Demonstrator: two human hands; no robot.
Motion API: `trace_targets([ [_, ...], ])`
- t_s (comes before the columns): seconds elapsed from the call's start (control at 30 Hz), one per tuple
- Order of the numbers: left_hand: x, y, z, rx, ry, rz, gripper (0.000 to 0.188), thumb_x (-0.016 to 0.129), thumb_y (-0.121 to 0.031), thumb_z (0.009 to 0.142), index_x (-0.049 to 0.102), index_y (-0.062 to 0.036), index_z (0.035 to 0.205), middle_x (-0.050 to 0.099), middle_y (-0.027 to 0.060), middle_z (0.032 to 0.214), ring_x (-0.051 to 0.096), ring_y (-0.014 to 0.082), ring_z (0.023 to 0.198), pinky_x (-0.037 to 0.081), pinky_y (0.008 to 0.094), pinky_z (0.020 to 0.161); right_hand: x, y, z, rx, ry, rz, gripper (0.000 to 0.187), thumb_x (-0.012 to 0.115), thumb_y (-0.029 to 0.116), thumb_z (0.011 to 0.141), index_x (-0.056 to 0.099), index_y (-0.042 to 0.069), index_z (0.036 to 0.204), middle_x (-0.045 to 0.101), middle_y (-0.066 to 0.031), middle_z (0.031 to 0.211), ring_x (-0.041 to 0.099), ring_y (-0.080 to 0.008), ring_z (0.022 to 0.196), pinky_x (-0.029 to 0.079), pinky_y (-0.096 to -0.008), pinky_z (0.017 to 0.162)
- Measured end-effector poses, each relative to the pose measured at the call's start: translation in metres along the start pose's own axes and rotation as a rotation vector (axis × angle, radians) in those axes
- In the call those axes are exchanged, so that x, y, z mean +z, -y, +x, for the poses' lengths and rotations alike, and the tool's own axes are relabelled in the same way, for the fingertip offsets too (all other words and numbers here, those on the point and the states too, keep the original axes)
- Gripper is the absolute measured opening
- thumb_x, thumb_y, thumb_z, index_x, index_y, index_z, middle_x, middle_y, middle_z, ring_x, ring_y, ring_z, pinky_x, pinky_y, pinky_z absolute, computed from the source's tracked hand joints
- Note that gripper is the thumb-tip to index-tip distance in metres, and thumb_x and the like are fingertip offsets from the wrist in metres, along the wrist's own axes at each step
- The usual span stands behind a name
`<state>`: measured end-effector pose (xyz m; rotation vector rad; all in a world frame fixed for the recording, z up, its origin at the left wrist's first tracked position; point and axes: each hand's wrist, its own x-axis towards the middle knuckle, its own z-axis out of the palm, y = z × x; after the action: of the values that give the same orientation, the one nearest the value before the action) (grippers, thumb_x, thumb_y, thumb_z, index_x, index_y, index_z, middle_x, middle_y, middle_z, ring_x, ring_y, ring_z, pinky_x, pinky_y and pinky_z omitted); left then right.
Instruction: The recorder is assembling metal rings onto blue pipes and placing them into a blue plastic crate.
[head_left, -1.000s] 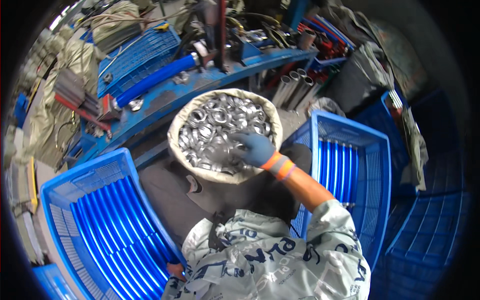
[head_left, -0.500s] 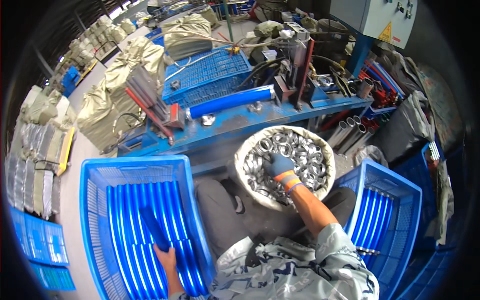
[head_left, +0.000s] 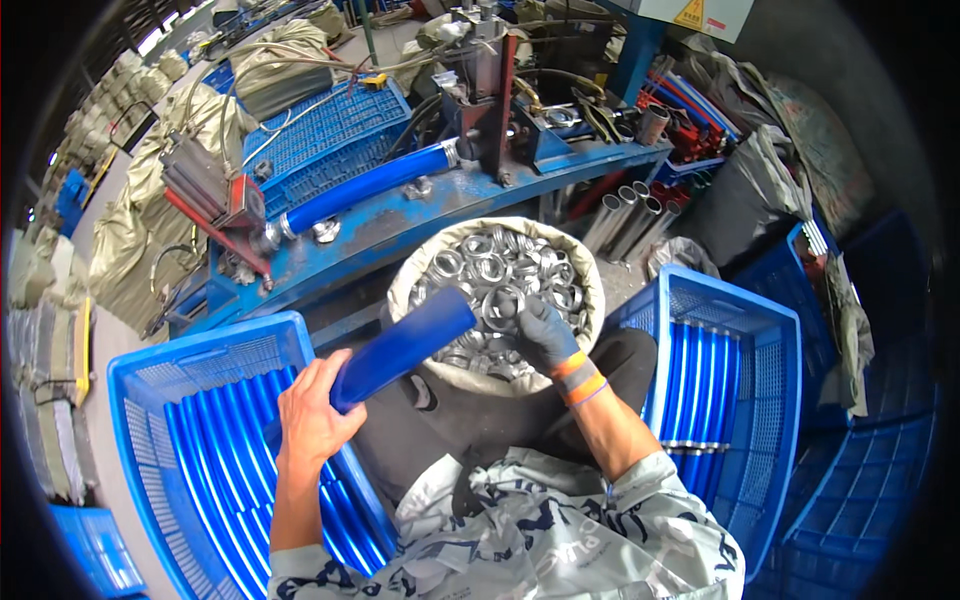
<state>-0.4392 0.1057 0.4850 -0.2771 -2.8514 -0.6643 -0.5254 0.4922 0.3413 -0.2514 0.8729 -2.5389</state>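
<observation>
A smooth blue tube (head_left: pixel 408 345) slants up and to the right from my bare left hand (head_left: pixel 316 412), whose fingers wrap round its lower end. My right hand (head_left: pixel 546 336), in a dark grey glove with an orange cuff, pinches a silvery metal ring (head_left: pixel 497 311). The ring is close to the tube's upper end; a small gap appears to separate them. Both hands are over my lap and the near side of a cloth-lined round container (head_left: pixel 405 287), which is heaped with similar metal rings (head_left: pixel 482 262).
Blue crates with blue tubes flank me, one left (head_left: pixel 130 400) and one right (head_left: pixel 780 420). Ahead, a blue metal bench (head_left: pixel 375 235) carries a clamping machine with another blue tube (head_left: pixel 365 188) lying across it. Bare metal pipes (head_left: pixel 630 215) stand beyond the container.
My left hand has lifted the blue tube out of the left crate towards the middle. My right hand has drawn back from the heap with a ring. The view has turned to the right.
</observation>
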Motion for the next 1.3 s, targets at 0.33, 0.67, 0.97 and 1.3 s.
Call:
trace_targets([
  [0.33,-0.017,-0.019,0.002,0.087,0.155,0.069,0.075,0.086,-0.013,0.069,0.075,-0.0120,0.143,0.074,0.0141,0.108,0.075,0.0387,0.102,0.061,0.0489,0.091,0.030,0.020,-0.001,-0.107,0.036,-0.330,0.076,0.094,-0.008,0.087,0.063,-0.001,0.156,0.069,-0.0136,0.158,0.073,-0.0203,0.135,0.060,-0.0385,0.117],
  [0.67,0.001,-0.006,0.003,0.106,0.102,0.075,0.075,0.086,-0.013,0.070,0.075,-0.0137,0.144,0.073,0.0118,0.107,0.073,0.0372,0.101,0.061,0.0487,0.090,0.043,0.026,0.001,0.096,-0.115,-0.469,0.079,0.090,-0.006,0.094,0.058,-0.007,0.166,0.076,-0.0087,0.142,0.073,-0.0143,0.124,0.061,-0.0343,0.110],
  [0.97,0.017,0.020,-0.045,-0.340,-0.208,-0.793,0.076,0.096,-0.024,0.086,0.065,0.0001,0.152,0.076,0.0089,0.124,0.072,0.0178,0.108,0.058,0.0361,0.098,-0.058,-0.018,0.129,-0.188,-0.067,-1.579,0.057,0.080,0.036,0.108,0.071,0.014,0.160,0.064,-0.0204,0.167,0.059,-0.0463,0.156,0.047,-0.0490,0.130],
  [1.3,0.048,0.036,-0.043,-0.312,-0.633,-1.435,0.071,0.082,-0.038,0.107,0.055,-0.0048,0.163,0.076,0.0226,0.145,0.075,0.0352,0.132,0.059,0.0520,0.118,-0.077,-0.054,0.159,-0.596,-0.067,-2.154,0.037,0.092,0.034,0.084,0.083,0.014,0.115,0.062,-0.0188,0.163,0.046,-0.0504,0.158,0.031,-0.0690,0.132],
])
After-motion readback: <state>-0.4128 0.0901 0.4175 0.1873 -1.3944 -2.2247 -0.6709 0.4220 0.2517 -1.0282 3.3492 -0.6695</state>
